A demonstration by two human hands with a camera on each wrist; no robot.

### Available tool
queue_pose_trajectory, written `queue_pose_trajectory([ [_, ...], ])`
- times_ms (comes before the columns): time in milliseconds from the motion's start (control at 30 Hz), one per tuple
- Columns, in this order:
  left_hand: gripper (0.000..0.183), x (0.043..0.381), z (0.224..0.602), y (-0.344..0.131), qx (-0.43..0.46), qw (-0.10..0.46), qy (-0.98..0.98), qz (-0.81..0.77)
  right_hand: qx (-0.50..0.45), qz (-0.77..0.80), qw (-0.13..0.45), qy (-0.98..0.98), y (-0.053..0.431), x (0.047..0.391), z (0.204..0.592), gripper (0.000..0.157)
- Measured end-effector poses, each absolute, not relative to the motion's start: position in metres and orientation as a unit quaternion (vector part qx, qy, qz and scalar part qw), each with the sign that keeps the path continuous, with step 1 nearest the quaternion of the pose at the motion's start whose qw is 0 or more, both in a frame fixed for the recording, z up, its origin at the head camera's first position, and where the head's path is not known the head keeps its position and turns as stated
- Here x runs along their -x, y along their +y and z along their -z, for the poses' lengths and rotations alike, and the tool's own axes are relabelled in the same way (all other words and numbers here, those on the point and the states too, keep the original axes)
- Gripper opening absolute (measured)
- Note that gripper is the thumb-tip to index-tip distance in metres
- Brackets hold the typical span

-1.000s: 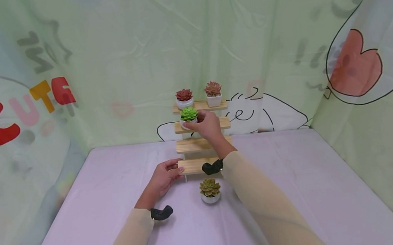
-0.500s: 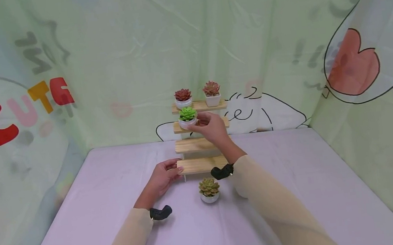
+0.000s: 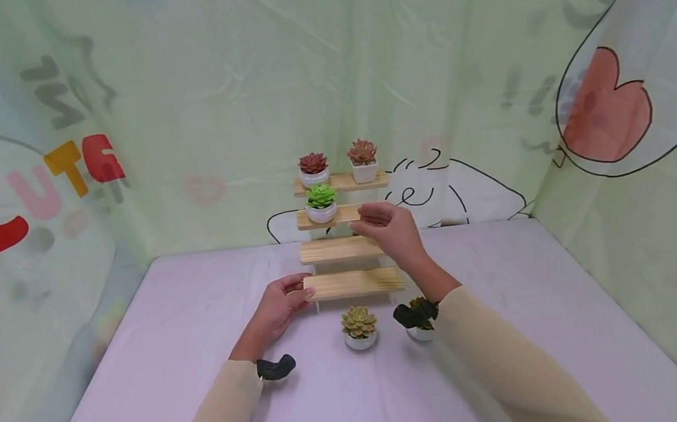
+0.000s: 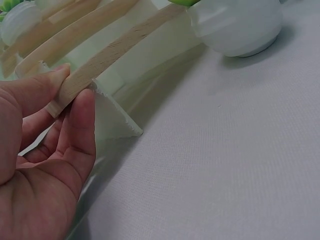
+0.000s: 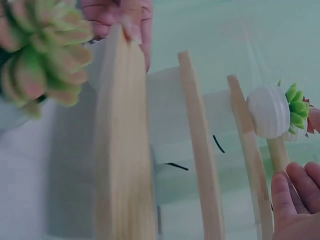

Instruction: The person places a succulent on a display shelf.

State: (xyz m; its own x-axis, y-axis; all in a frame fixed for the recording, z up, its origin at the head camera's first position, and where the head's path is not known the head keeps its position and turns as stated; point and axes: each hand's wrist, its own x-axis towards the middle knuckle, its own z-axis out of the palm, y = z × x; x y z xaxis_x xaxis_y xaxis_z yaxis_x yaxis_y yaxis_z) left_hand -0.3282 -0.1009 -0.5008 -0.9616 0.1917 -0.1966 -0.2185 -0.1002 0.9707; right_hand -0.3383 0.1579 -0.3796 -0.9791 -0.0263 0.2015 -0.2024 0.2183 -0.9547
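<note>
A tiered wooden stand (image 3: pixel 347 284) has several steps. My left hand (image 3: pixel 277 308) pinches the left end of its lowest board, thumb above and fingers below, as the left wrist view confirms on the board (image 4: pixel 115 55). On the second board from the top, at the left, sits a bright green succulent (image 3: pixel 321 202) in a round white pot. My right hand (image 3: pixel 396 232) is apart from that pot, its fingers loosely bent and holding nothing, over the same board's right part. The top board bears a dark red succulent (image 3: pixel 314 170) and a pinkish succulent (image 3: pixel 364 161).
An olive-green succulent (image 3: pixel 359 327) in a white pot stands on the table (image 3: pixel 323 407) before the stand. To its right is another potted succulent (image 3: pixel 423 331), partly behind the right wrist's black camera (image 3: pixel 412 315). A printed curtain (image 3: pixel 208 114) hangs behind.
My right hand has let go of the green succulent's pot and moved right and slightly down. The pot stays on its board. The succulent at the right front has come into sight. Left hand keeps its hold.
</note>
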Motion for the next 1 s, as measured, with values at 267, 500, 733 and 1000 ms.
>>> queue_pose_trajectory([
  [267, 0.049, 0.329, 0.501, -0.1, 0.007, 0.14, 0.654, -0.743, -0.067, -0.602, 0.054, -0.794, 0.189, 0.317, 0.39, 0.053],
  [500, 0.052, 0.329, 0.502, -0.102, 0.002, 0.143, 0.651, -0.746, -0.052, -0.588, 0.038, -0.807, 0.212, 0.3, 0.403, 0.052],
  [733, 0.051, 0.328, 0.501, -0.102, -0.003, 0.138, 0.651, -0.746, -0.033, -0.584, 0.034, -0.811, 0.225, 0.284, 0.421, 0.053],
  [1000, 0.051, 0.329, 0.502, -0.102, 0.005, 0.142, 0.653, -0.744, -0.027, -0.574, 0.03, -0.818, 0.236, 0.262, 0.44, 0.053],
])
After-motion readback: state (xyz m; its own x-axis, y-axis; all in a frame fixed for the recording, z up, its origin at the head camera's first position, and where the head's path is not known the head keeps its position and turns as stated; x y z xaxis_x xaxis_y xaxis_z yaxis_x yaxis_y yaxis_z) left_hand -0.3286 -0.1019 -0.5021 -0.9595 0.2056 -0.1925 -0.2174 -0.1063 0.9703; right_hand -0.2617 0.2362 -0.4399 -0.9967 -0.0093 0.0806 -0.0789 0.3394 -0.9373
